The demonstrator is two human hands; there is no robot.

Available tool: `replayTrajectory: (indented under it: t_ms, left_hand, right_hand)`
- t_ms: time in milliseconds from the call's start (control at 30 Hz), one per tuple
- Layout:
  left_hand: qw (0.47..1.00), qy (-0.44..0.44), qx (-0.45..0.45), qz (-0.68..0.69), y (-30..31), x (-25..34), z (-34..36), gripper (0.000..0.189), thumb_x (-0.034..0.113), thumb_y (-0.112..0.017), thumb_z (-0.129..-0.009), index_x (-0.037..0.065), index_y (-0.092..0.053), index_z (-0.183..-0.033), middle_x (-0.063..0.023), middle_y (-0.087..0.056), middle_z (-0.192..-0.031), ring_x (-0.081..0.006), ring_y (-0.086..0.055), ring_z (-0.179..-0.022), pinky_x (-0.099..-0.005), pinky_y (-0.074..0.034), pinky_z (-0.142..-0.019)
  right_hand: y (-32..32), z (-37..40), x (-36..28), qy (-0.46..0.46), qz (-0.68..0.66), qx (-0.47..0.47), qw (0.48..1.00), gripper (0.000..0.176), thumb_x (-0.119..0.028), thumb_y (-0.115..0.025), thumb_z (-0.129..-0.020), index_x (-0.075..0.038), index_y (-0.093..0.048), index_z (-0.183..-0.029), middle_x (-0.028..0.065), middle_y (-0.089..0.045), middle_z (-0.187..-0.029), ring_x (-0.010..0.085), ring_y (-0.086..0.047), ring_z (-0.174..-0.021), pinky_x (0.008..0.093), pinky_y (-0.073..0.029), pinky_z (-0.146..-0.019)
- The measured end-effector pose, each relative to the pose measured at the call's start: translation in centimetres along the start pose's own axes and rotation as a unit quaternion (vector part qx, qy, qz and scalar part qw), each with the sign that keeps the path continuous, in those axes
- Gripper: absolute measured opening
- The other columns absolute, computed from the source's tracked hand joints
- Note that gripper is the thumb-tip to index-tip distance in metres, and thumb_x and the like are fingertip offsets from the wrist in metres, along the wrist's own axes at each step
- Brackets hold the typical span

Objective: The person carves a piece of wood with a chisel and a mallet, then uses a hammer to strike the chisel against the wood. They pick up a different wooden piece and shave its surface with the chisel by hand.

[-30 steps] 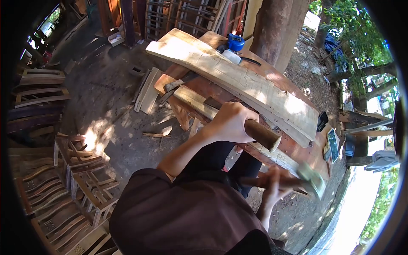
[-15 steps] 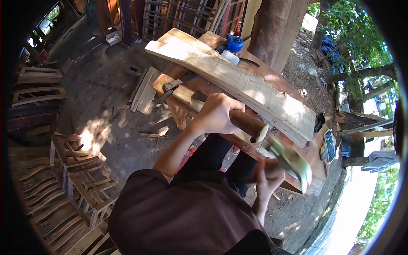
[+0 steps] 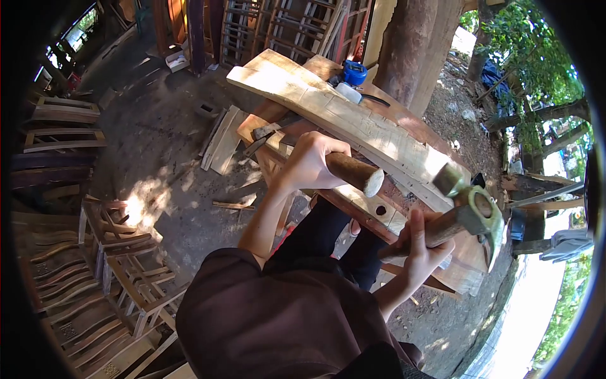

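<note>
- Head view, left hand: our left hand (image 3: 314,163) is closed in a full fist round a wooden-handled tool (image 3: 355,175). Its butt end points toward the camera. The working end is hidden behind the fist, so we record it as probably a chisel.
- Head view, workpiece: the tool stands over a narrow timber (image 3: 372,211) lying along the near edge of the reddish bench (image 3: 410,117). A round hole shows in the timber just beside the fist.
- Head view, right hand: our right hand (image 3: 418,245) is wrapped tight round the shaft of a hammer (image 3: 475,207). The hammer head sits above the bench, to the right of the tool's butt and clear of it.
- Head view, bench top: a wide pale plank (image 3: 341,114) lies lengthwise behind the narrow timber. A blue power tool (image 3: 355,72) rests at the far end.
- Head view, surroundings: stacked chair frames (image 3: 120,252) stand on the ground to the left, well apart from the bench.
</note>
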State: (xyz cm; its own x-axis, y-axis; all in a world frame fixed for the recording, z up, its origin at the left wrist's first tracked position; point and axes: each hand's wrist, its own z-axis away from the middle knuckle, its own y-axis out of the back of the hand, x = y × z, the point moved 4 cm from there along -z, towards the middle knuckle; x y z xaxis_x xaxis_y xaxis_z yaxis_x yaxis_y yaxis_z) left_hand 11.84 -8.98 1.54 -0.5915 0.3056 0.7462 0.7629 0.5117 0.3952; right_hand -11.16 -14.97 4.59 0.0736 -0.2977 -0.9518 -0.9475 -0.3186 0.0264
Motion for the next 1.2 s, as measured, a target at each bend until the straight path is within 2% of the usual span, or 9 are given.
replayTrajectory:
  t_ms: [133,267,333,367,533,567,667,933,1200]
  left_hand:
    - [1.0,-0.022,0.001,0.0,-0.2,-0.1,0.2,0.019,0.009,-0.073,-0.056,0.003,-0.057,-0.065,-0.0067,-0.052,-0.054,-0.0093,-0.051,-0.049,-0.0242,-0.038,-0.049]
    - [1.0,-0.017,0.006,-0.02,-0.3,-0.2,0.2,0.02,0.009,-0.074,-0.055,0.002,-0.058,-0.065,-0.007,-0.053,-0.055,-0.0106,-0.052,-0.049,-0.0243,-0.038,-0.049]
    - [1.0,-0.004,0.0,-0.018,-0.4,-0.4,0.4,0.021,0.009,-0.074,-0.055,0.002,-0.058,-0.065,-0.0073,-0.054,-0.055,-0.0113,-0.052,-0.049,-0.0246,-0.038,-0.049]
    - [1.0,0.005,0.003,-0.011,-0.5,-0.3,0.4,0.021,0.009,-0.074,-0.055,0.002,-0.057,-0.065,-0.0074,-0.054,-0.055,-0.0131,-0.053,-0.048,-0.0254,-0.038,-0.048]
    - [1.0,-0.015,0.011,-0.025,-0.6,-0.3,0.3,0.021,0.011,-0.074,-0.056,0.003,-0.057,-0.064,-0.0073,-0.056,-0.055,-0.0159,-0.055,-0.048,-0.0263,-0.039,-0.049]
    - [1.0,-0.011,0.006,-0.028,-0.5,-0.3,0.4,0.021,0.012,-0.074,-0.056,0.003,-0.057,-0.064,-0.0074,-0.056,-0.056,-0.0166,-0.055,-0.049,-0.0264,-0.039,-0.049]
    - [0.998,0.031,0.002,-0.046,0.2,-0.6,0.6,0.019,0.02,-0.073,-0.056,0.008,-0.06,-0.064,-0.0106,-0.057,-0.057,-0.0284,-0.059,-0.055,-0.0334,-0.043,-0.052]
    - [0.998,0.047,0.0,-0.035,1.4,-1.4,0.9,0.018,0.018,-0.071,-0.056,0.006,-0.06,-0.063,-0.0107,-0.056,-0.056,-0.027,-0.057,-0.052,-0.031,-0.042,-0.051]
    - [0.994,0.033,0.036,-0.096,1.7,-2.4,0.8,0.019,0.018,-0.072,-0.055,0.007,-0.058,-0.061,-0.0104,-0.055,-0.055,-0.0283,-0.058,-0.054,-0.0316,-0.042,-0.052]
  right_hand:
    - [0.1,1.5,2.8,-0.027,0.027,-0.062,0.997,0.018,-0.008,-0.072,-0.079,-0.002,-0.057,-0.07,0.0007,-0.052,-0.052,0.0063,-0.044,-0.04,0.0203,-0.032,-0.038]
    - [2.3,3.3,-1.5,-0.071,0.063,0.02,0.995,0.013,-0.008,-0.067,-0.079,-0.003,-0.056,-0.074,0.0,-0.049,-0.049,0.0068,-0.044,-0.041,0.0236,-0.038,-0.05]
    - [1.9,3.3,-4.5,0.25,0.07,0.064,0.964,0.016,-0.015,-0.059,-0.084,-0.008,-0.05,-0.073,-0.0007,-0.045,-0.047,0.006,-0.04,-0.038,0.0321,-0.04,-0.066]
    - [2.1,3.3,-4.9,0.22,0.055,0.088,0.97,0.02,-0.021,-0.051,-0.088,-0.013,-0.044,-0.071,-0.0013,-0.042,-0.045,0.0057,-0.035,-0.036,0.0373,-0.037,-0.075]
    - [1.7,4.0,-1.2,0.128,-0.03,0.039,0.991,0.024,-0.024,-0.052,-0.09,-0.009,-0.049,-0.071,-0.0004,-0.046,-0.047,0.0075,-0.04,-0.037,0.0302,-0.04,-0.063]
    - [1.2,5.0,-0.2,-0.027,-0.013,0.102,0.994,0.022,-0.015,-0.06,-0.086,-0.007,-0.053,-0.068,-0.0002,-0.048,-0.048,0.0087,-0.043,-0.039,0.0241,-0.037,-0.05]
    - [0.3,4.0,2.6,-0.155,0.142,-0.114,0.971,0.025,-0.013,-0.068,-0.082,-0.001,-0.054,-0.065,-0.0011,-0.049,-0.048,0.0044,-0.042,-0.043,0.0222,-0.028,-0.041]
    - [1.3,3.8,0.0,0.111,-0.029,0.063,0.991,0.019,-0.011,-0.062,-0.086,-0.007,-0.047,-0.075,-0.0005,-0.045,-0.048,0.0101,-0.042,-0.037,0.021,-0.036,-0.041]
    - [-0.9,4.1,5.0,-0.103,0.154,-0.138,0.973,0.016,-0.008,-0.069,-0.079,0.0,-0.058,-0.071,0.0039,-0.058,-0.062,0.007,-0.054,-0.052,0.0207,-0.038,-0.044]
